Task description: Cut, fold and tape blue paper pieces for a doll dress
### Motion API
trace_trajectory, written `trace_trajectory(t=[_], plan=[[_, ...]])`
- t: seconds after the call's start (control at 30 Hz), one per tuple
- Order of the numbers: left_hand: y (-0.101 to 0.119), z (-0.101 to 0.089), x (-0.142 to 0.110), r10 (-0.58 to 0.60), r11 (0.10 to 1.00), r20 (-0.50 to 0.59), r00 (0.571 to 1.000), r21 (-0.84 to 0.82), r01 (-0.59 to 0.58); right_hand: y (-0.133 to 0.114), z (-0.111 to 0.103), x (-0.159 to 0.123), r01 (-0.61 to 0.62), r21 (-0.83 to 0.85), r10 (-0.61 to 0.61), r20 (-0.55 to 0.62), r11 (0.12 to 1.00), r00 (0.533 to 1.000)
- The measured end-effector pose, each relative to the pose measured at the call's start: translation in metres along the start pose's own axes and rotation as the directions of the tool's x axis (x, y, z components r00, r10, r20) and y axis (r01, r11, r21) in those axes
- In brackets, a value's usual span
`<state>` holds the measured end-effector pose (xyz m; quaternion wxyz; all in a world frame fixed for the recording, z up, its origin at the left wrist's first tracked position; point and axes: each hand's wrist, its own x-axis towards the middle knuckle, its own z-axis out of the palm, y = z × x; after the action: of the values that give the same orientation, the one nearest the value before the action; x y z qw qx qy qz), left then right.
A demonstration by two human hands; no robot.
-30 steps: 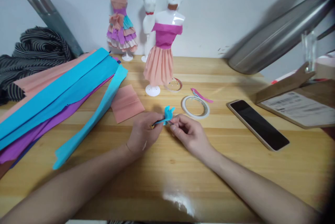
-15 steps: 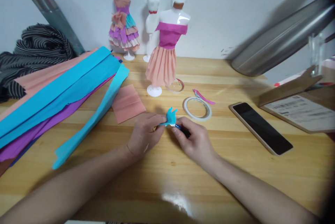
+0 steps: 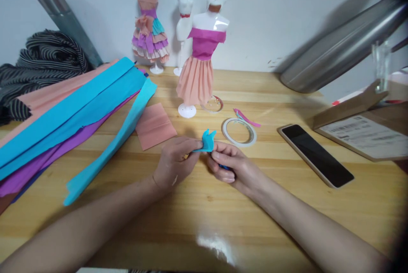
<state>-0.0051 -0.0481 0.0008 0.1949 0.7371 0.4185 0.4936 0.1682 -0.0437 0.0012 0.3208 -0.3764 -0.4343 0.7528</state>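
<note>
Just in front of the nearest dress form, my left hand [image 3: 178, 158] pinches a small piece of bright blue crepe paper [image 3: 208, 142]. The paper is curled, and two pointed tips stick up from its top edge. Against its right side my right hand [image 3: 234, 163] is closed around a dark blue tool [image 3: 225, 166]. Fingers hide most of that tool, so its kind is not clear. A square of peach crepe paper [image 3: 155, 126] lies flat beyond my left hand. Past my right hand rests a roll of white tape [image 3: 225, 132].
Long crepe strips [image 3: 68, 118] cover the left side, near a striped cloth [image 3: 52, 54]. A dress form in a pink top and peach skirt [image 3: 195, 79] stands ahead, two more behind it. Rightward are a phone [image 3: 317, 156], a cardboard box [image 3: 360, 135] and a steel flask [image 3: 334, 47].
My right hand has turned, with its fingers now curled under the tool and touching the paper's right side. The pale tip of the tool no longer shows. My left hand keeps its pinch.
</note>
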Motion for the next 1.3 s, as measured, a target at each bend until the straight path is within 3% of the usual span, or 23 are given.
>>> trace_trajectory(t=[0.07, 0.13, 0.17, 0.23, 0.3, 0.37, 0.43, 0.47, 0.5, 0.6, 0.63, 0.7, 0.77, 0.8, 0.87, 0.93, 0.97, 1.03, 1.07, 1.13, 1.17, 1.23, 1.3], plan=[[0.001, 0.0, 0.0, -0.001, 1.0, -0.003, 1.0, -0.003, 0.001, -0.003, -0.001, -0.001, 0.023, -0.059, -0.023, 0.01, 0.998, 1.0], [0.002, 0.0, 0.001, -0.029, 0.999, -0.002, 1.0, -0.014, 0.029, -0.006, -0.002, -0.003, 0.189, -0.321, -0.215, -0.046, 0.928, 0.976], [0.003, 0.001, 0.001, -0.053, 0.998, 0.0, 0.999, -0.019, 0.053, -0.009, -0.002, -0.005, 0.282, -0.509, -0.354, -0.048, 0.813, 0.934], [0.007, 0.002, 0.002, -0.099, 0.994, -0.009, 0.995, -0.035, 0.099, -0.014, -0.002, -0.009, 0.369, -0.834, -0.589, 0.066, 0.411, 0.805], [0.012, 0.002, 0.005, -0.131, 0.99, -0.047, 0.99, -0.053, 0.128, -0.022, -0.001, -0.014, 0.324, -0.946, -0.669, 0.238, 0.004, 0.704], [0.019, 0.0, 0.011, -0.131, 0.989, -0.105, 0.986, -0.079, 0.123, -0.033, 0.003, -0.018, 0.275, -0.942, -0.678, 0.329, -0.191, 0.657], [0.028, -0.004, 0.02, -0.115, 0.99, -0.145, 0.983, -0.098, 0.102, -0.048, 0.01, -0.021, 0.286, -0.947, -0.695, 0.304, -0.145, 0.652], [0.033, -0.007, 0.025, -0.108, 0.991, -0.16, 0.981, -0.093, 0.094, -0.056, 0.014, -0.022, 0.316, -0.948, -0.706, 0.248, -0.036, 0.664], [0.038, -0.011, 0.031, -0.1, 0.992, -0.159, 0.982, -0.087, 0.087, -0.065, 0.017, -0.022, 0.343, -0.931, -0.686, 0.17, 0.124, 0.708], [0.05, -0.02, 0.047, -0.011, 0.999, -0.181, 0.983, -0.052, 0.002, -0.089, 0.022, -0.022, 0.34, -0.664, -0.469, -0.019, 0.666, 0.883], [0.052, -0.022, 0.051, 0.021, 1.0, -0.19, 0.981, -0.017, -0.025, -0.095, 0.022, -0.021, 0.304, -0.546, -0.378, -0.025, 0.781, 0.926], [0.054, -0.023, 0.056, 0.062, 0.998, -0.203, 0.977, 0.022, -0.059, -0.101, 0.021, -0.02, 0.228, -0.389, -0.251, -0.008, 0.892, 0.968], [0.053, -0.022, 0.058, 0.067, 0.997, -0.203, 0.977, 0.052, -0.057, -0.099, 0.019, -0.018, 0.245, -0.41, -0.277, -0.019, 0.879, 0.961], [0.051, -0.021, 0.059, 0.061, 0.997, -0.205, 0.977, 0.068, -0.048, -0.096, 0.019, -0.017, 0.291, -0.486, -0.352, -0.038, 0.824, 0.935], [0.048, -0.019, 0.058, 0.04, 0.994, -0.218, 0.975, 0.106, -0.017, -0.088, 0.02, -0.015, 0.372, -0.722, -0.579, -0.048, 0.583, 0.814], [0.045, -0.017, 0.058, 0.026, 0.99, -0.229, 0.973, 0.14, 0.006, -0.079, 0.021, -0.013, 0.35, -0.907, -0.754, 0.057, 0.235, 0.655], [0.043, -0.016, 0.058, 0.021, 0.989, -0.231, 0.973, 0.149, 0.014, -0.075, 0.021, -0.011, 0.308, -0.948, -0.79, 0.129, 0.078, 0.599], [0.04, -0.015, 0.058, 0.004, 0.99, -0.226, 0.974, 0.141, 0.029, -0.07, 0.019, -0.009, 0.223, -0.966, -0.804, 0.233, -0.129, 0.546], [0.039, -0.014, 0.058, -0.007, 0.992, -0.218, 0.976, 0.122, 0.034, -0.069, 0.018, -0.008, 0.207, -0.964, -0.802, 0.255, -0.168, 0.54], [0.036, -0.012, 0.057, -0.022, 0.996, -0.195, 0.981, 0.075, 0.037, -0.069, 0.016, -0.007, 0.246, -0.964, -0.798, 0.23, -0.106, 0.557], [0.034, -0.012, 0.057, -0.018, 0.998, -0.186, 0.982, 0.06, 0.03, -0.069, 0.015, -0.006, 0.295, -0.955, -0.791, 0.182, -0.002, 0.585], [0.032, -0.011, 0.056, 0.007, 0.999, -0.176, 0.984, 0.054, 0.003, -0.072, 0.013, -0.006, 0.387, -0.86, -0.714, 0.038, 0.333, 0.699], [0.031, -0.012, 0.057, 0.047, 0.997, -0.172, 0.984, 0.062, -0.037, -0.077, 0.012, -0.005, 0.38, -0.607, -0.521, -0.067, 0.698, 0.851]])
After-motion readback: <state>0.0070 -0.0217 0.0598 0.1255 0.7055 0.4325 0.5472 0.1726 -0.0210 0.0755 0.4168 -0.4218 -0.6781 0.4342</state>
